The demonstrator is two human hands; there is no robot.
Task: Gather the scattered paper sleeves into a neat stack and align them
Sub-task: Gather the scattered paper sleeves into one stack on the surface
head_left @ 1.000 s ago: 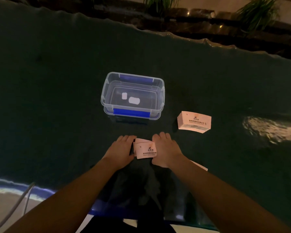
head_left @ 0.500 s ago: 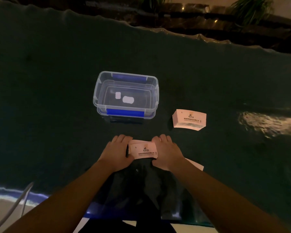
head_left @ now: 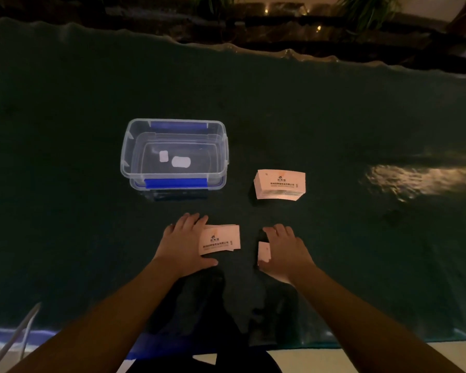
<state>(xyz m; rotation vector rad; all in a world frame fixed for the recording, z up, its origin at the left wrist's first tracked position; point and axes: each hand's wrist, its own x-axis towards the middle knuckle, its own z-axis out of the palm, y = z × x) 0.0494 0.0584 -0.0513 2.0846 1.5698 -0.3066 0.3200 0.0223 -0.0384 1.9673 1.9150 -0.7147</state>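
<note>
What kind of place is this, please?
Probably a dim work table in a lounge or courtyard, though I cannot be sure: a dark green cloth covers it, potted plants stand behind, and a clear storage box sits near a stack of paper sleeves.

The bare left forearm [head_left: 111,316] and right forearm [head_left: 361,316] reach forward from the bottom edge and converge toward the middle, the hands palm-down with a gap between them. The left hand [head_left: 184,244] grips a small stack of pale pink printed paper sleeves [head_left: 222,239] by its left end, fingers curled over the far edge and thumb stretched along the near edge. The right hand [head_left: 287,251] is cupped, knuckles up and fingers bent down, and holds a single pale pink paper sleeve [head_left: 264,251] whose end shows between forefinger and thumb.
</note>
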